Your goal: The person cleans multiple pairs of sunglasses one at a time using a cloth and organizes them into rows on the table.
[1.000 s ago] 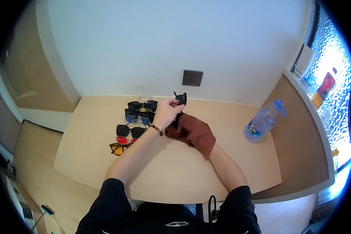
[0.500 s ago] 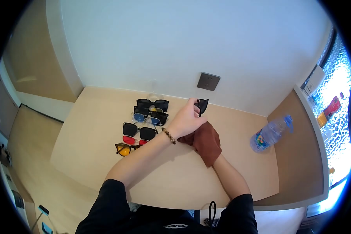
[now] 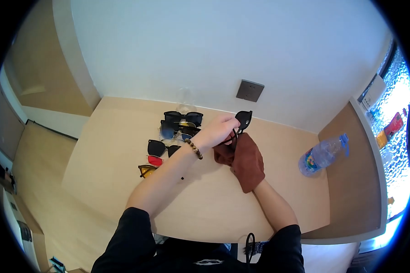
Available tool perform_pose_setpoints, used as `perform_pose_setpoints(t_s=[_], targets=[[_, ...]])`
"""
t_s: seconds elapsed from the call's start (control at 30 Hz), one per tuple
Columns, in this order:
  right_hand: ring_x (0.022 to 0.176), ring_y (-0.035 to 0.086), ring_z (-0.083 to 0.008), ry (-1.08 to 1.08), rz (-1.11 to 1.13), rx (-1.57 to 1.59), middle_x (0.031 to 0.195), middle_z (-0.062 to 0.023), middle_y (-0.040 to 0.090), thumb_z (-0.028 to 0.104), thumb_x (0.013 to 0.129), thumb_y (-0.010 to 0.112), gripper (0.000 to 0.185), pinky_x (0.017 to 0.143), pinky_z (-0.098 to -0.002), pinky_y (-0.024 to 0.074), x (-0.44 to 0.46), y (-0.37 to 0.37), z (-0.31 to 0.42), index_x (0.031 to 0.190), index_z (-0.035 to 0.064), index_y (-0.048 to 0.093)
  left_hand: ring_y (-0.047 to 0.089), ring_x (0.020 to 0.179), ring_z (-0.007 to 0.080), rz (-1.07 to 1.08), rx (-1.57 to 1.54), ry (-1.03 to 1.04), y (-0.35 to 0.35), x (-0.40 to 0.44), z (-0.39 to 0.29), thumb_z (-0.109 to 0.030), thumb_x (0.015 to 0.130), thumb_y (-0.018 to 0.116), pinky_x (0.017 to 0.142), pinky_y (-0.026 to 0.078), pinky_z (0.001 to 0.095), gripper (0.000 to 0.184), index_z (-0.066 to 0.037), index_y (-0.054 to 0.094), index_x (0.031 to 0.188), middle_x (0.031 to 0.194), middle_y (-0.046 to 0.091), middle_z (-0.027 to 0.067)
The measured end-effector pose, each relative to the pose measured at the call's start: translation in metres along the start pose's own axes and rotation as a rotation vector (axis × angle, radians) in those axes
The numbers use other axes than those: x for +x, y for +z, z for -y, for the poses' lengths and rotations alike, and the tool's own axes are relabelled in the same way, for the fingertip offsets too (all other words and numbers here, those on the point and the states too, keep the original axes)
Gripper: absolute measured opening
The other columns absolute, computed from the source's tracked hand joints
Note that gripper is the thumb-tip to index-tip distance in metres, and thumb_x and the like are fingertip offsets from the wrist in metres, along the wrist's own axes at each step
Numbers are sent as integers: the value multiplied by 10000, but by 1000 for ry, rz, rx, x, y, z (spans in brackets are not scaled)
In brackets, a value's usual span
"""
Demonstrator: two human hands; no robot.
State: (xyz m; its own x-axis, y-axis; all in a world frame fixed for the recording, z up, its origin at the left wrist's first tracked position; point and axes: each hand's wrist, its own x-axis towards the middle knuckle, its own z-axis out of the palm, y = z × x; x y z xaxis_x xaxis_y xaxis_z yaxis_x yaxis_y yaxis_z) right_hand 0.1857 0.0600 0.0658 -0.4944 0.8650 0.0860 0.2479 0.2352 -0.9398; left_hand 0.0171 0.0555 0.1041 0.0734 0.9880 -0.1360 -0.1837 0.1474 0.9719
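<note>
My left hand (image 3: 219, 129), with a beaded bracelet (image 3: 193, 149) at its wrist, grips a pair of black sunglasses (image 3: 244, 119) by the frame. A dark lens sticks up past the fingers. A reddish-brown cloth (image 3: 249, 164) covers my right hand, whose fingers are hidden; only the wrist (image 3: 263, 189) comes out below it. Cloth and sunglasses meet just under my left hand. Left of the hands, several pairs of glasses lie in a column, including black sunglasses (image 3: 183, 118), a red-lensed pair (image 3: 155, 160) and a yellow-lensed pair (image 3: 146, 171), partly behind my left forearm.
A clear plastic bottle (image 3: 321, 157) with a blue cap stands at the right of the wooden table (image 3: 196, 209), near the side panel (image 3: 355, 173). The wall behind carries a dark socket plate (image 3: 250, 90). A bright textured window (image 3: 398, 136) is at far right.
The sunglasses have turned in my left hand, showing more of the lens and a temple. Both hands and the cloth shift slightly right in view. The left forearm covers more of the red-lensed pair.
</note>
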Motion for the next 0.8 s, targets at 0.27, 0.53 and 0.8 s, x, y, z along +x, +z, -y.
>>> perform_pose_setpoints(t_s=[0.27,0.53,0.8], targets=[[794,556,-148,-12,-94,264,908,-36,607,235,1022,461,204,667,-316,458,-7,1,11,1023,45,533,598,835,122,186,110,138,11,-15,-1,-17,896,518,777,521,273,408,1,531,1303,1017,665,92],[778,643,-134,-48,-40,95,908,-62,656,71,1015,481,123,652,-274,513,-7,3,5,1015,15,590,611,1030,162,142,23,548,14,-22,-15,124,825,479,888,520,310,584,-12,479,1393,1217,637,115],[821,653,-171,183,287,572,947,-70,625,210,1052,406,227,678,-294,522,-4,2,24,1068,31,546,631,1031,176,-3,-44,585,-15,-20,-21,-26,928,520,884,517,320,459,-2,473,1384,1178,673,167]])
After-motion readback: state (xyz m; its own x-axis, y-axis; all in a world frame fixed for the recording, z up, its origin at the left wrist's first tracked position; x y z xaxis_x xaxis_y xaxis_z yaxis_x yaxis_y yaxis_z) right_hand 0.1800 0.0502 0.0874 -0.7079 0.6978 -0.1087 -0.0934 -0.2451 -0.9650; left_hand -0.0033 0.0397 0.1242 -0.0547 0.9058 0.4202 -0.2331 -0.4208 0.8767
